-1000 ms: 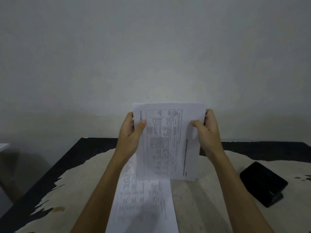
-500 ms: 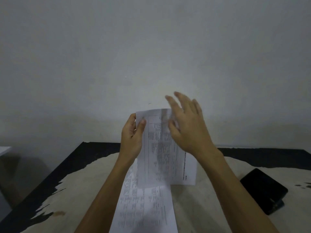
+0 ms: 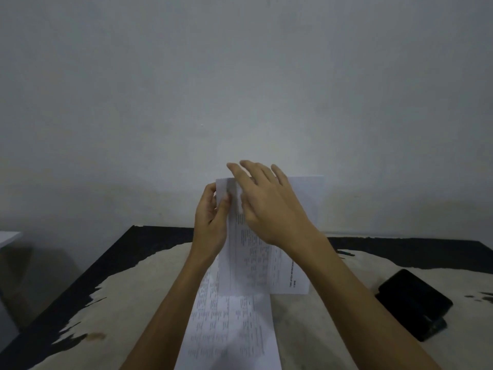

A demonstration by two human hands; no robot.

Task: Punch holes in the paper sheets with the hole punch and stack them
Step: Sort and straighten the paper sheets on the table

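The left hand (image 3: pixel 210 222) pinches the raised sheet (image 3: pixel 256 252); the right hand (image 3: pixel 269 206), fingers spread, brushes it. Probably folding it, then reaching rightward to the hole punch (image 3: pixel 414 303).

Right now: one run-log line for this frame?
phase: handling sheet | left hand: pinches held sheet | right hand: open over it | hole punch: untouched | stack: on table

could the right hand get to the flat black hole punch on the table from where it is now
Probably yes. The right hand is open with fingers spread over the held printed paper sheet, gripping nothing, and the flat black hole punch lies on the table on its own side with nothing between them.
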